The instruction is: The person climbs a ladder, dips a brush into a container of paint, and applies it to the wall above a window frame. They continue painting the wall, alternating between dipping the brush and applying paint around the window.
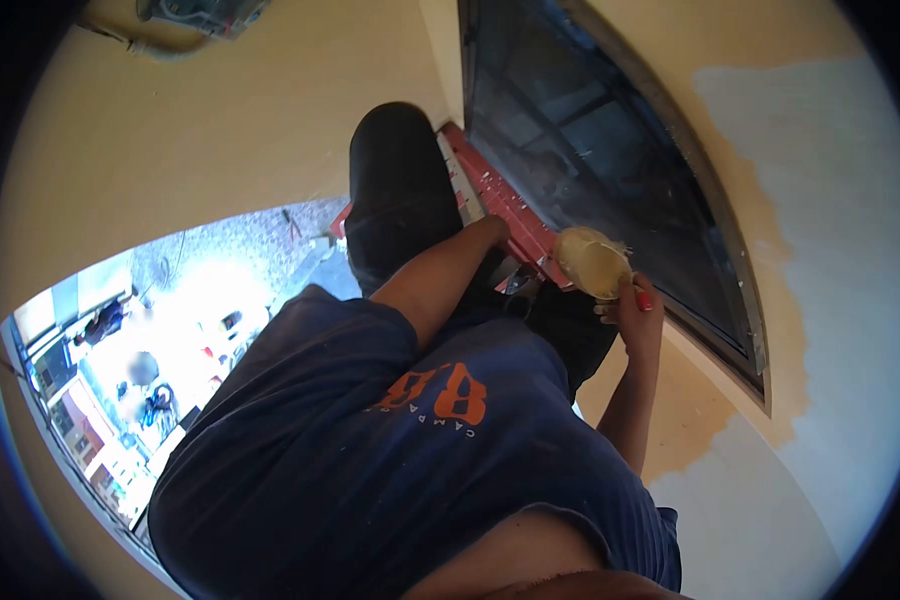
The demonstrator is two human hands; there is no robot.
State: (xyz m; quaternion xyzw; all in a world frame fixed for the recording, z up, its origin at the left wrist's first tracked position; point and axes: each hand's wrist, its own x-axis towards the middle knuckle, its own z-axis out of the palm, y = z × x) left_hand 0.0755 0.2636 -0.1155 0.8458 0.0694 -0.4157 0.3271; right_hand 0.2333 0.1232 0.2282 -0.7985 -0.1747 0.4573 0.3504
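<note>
My right hand [642, 312] is closed on a paint-smeared plastic tub [594, 262] with cream paint inside, beside the window. A small red piece [645, 300], perhaps the end of a handle, shows at the same hand; the rest of it is hidden. My left hand [494, 232] is by my raised knee, near a red ledge [490, 190] spotted with pale flecks. The fingers of the left hand are hidden from this angle.
A dark-framed window [610, 150] stands ahead on the right. The wall [810, 180] beside it is part cream, part pale grey. Another cream wall [240, 120] is on the left, with a bright drop to the ground [210, 290] far below, where blurred people and objects show.
</note>
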